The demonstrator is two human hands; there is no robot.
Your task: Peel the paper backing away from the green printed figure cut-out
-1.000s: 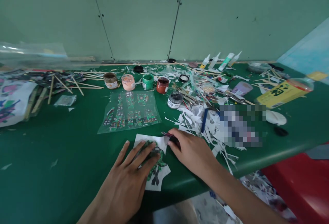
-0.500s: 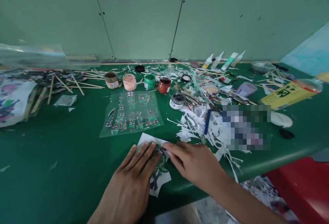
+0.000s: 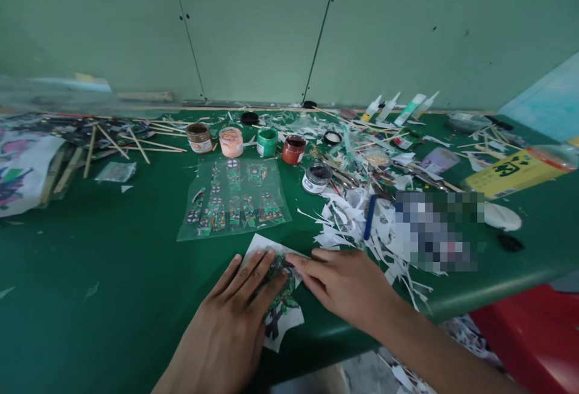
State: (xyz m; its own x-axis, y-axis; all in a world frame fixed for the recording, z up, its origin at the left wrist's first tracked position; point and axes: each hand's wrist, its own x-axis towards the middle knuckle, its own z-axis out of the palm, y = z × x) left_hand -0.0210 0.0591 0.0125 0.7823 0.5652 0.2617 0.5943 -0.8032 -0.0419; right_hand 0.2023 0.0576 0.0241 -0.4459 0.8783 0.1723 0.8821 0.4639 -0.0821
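Note:
A white paper cutout with a dark green printed figure (image 3: 283, 309) lies at the near edge of the green table (image 3: 113, 273). My left hand (image 3: 230, 327) lies flat on it with fingers stretched out, covering its left part. My right hand (image 3: 344, 285) rests on the cutout's right side, fingers extended and pressing the paper. Neither hand holds anything that I can see.
A clear plastic sleeve of printed strips (image 3: 235, 198) lies just beyond the cutout. Behind it stand several small paint jars (image 3: 266, 142). A heap of white paper scraps (image 3: 357, 219), sticks, glue tubes (image 3: 398, 109) and a yellow box (image 3: 515, 172) crowd the right side.
My right hand has slid left from the cutout's right edge onto the paper; the dark thin object seen by its fingers a second ago no longer shows. The left hand stays flat.

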